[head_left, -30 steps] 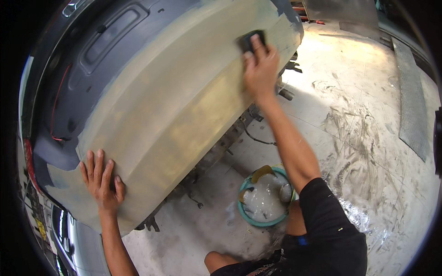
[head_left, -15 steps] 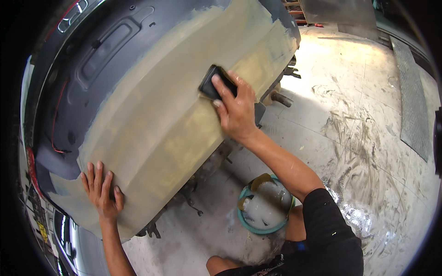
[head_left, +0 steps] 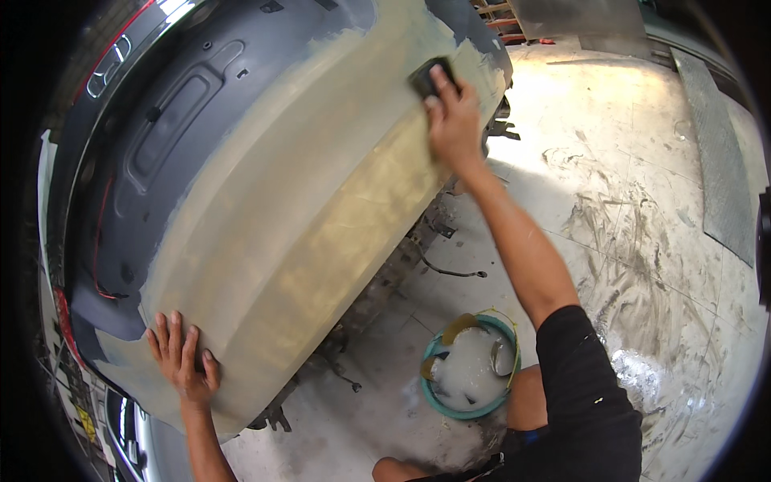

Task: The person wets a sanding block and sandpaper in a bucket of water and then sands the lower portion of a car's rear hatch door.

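A large curved car body panel (head_left: pixel 265 217), coated in beige filler over dark grey, stretches across the view from lower left to upper right. My right hand (head_left: pixel 458 128) grips a black sanding block (head_left: pixel 434 78) and presses it on the filler near the panel's far right end. The block looks slightly smeared by motion, and its underside is hidden. Lower left, my left hand (head_left: pixel 183 361) lies flat on the filler with its fingers stretched out and nothing in it.
A teal bucket (head_left: pixel 463 416) of cloudy water stands on the floor beside my knee, with brown sheets in it. Brackets and a dangling cable (head_left: pixel 454 271) stick out below the panel. Dark smears mark the pale floor (head_left: pixel 618 241); a grey mat (head_left: pixel 715 161) lies far right.
My right hand has slid the sanding block up and to the right along the panel, toward its far end. My left hand has stayed in place on the filler. The view has shifted slightly.
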Tool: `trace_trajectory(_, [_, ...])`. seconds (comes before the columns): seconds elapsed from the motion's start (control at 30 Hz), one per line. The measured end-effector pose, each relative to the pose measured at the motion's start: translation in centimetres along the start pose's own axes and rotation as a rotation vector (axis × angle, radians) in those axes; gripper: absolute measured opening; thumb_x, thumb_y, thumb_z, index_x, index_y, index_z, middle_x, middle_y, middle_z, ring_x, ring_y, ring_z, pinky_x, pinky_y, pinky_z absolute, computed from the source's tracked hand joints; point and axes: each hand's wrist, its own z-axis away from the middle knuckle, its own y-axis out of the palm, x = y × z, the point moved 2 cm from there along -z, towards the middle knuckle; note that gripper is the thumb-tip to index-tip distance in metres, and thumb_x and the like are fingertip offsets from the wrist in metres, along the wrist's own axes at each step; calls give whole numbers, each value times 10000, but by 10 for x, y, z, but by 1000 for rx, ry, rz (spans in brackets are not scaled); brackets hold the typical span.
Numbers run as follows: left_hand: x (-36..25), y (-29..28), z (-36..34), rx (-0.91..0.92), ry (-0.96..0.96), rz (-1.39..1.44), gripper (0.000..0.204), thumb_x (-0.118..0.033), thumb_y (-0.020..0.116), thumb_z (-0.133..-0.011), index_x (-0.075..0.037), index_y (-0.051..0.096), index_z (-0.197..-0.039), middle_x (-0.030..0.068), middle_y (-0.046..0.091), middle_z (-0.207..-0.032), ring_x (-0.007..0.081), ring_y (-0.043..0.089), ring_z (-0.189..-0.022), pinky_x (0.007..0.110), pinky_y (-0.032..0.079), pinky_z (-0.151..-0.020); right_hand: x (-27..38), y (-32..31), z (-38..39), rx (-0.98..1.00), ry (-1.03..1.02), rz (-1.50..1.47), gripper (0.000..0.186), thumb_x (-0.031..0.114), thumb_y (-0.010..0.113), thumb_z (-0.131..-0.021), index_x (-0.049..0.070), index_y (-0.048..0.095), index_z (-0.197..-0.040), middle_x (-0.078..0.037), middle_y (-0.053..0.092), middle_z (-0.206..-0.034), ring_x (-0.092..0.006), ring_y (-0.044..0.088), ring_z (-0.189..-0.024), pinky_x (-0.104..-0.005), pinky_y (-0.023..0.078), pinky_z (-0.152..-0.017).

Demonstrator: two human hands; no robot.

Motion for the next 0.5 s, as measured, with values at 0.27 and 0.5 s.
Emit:
trace_trajectory(0.27, [0, -7, 8, 34, -24, -10, 351, -141, 514, -848, -23, 627, -1159, 214, 541, -1389, 445, 408, -1368, 567, 180, -1170, 39, 5, 44, 24, -172, -26, 459, 167, 639, -885, 156, 584, -1340, -238, 511, -1269, -411, 505, -1124, -467, 409, -975])
trace_trajectory(0.5, [-4, 4, 5, 32, -20, 10, 363, -153, 510, -863, -38, 616, -1191, 213, 519, -1413, 436, 390, -1384, 572, 168, -1171, -53, 13, -30, -69, 78, 51, 490, 128, 637, -874, 166, 579, -1359, -211, 524, -1212, -396, 504, -1126, -437, 390, -1014])
